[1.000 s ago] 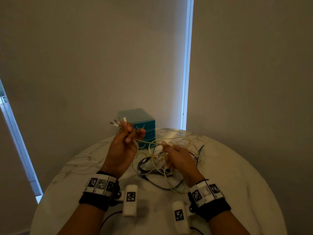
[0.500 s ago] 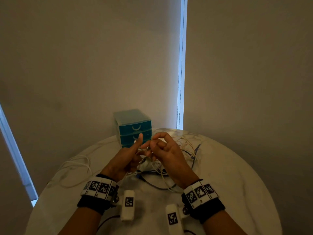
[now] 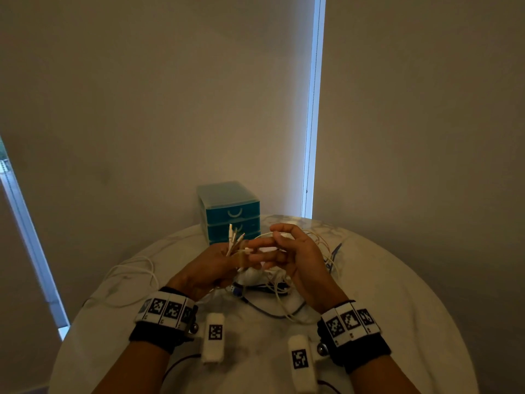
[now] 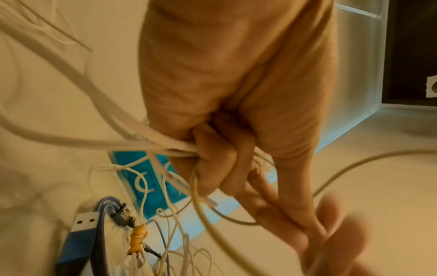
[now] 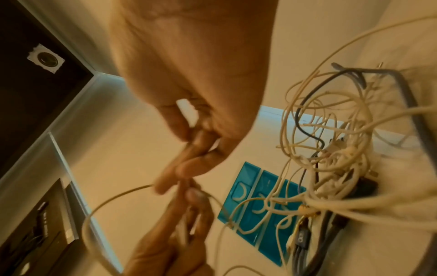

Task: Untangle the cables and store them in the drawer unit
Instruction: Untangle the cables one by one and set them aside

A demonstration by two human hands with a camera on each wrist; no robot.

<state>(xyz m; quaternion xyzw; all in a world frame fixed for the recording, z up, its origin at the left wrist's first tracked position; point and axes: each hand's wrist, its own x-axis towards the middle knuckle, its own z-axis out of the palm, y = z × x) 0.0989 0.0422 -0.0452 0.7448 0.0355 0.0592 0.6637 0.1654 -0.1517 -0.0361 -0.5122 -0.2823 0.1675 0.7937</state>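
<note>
Left hand (image 3: 211,264) clenched on a bundle of white cable ends (image 3: 233,242), right hand (image 3: 295,255) pinching one thin strand, cable tangle (image 3: 272,282) on round desk (image 3: 397,308), teal drawer unit (image 3: 230,211) just behind, drawers closed.

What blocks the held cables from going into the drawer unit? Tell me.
All three drawers of the drawer unit are closed. The white cables that the left hand grips still run into the tangled pile on the table, which lies before the unit.

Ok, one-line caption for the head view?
Left hand grips white cable ends; right hand pinches one strand, teal plastic drawer unit behind.
</note>
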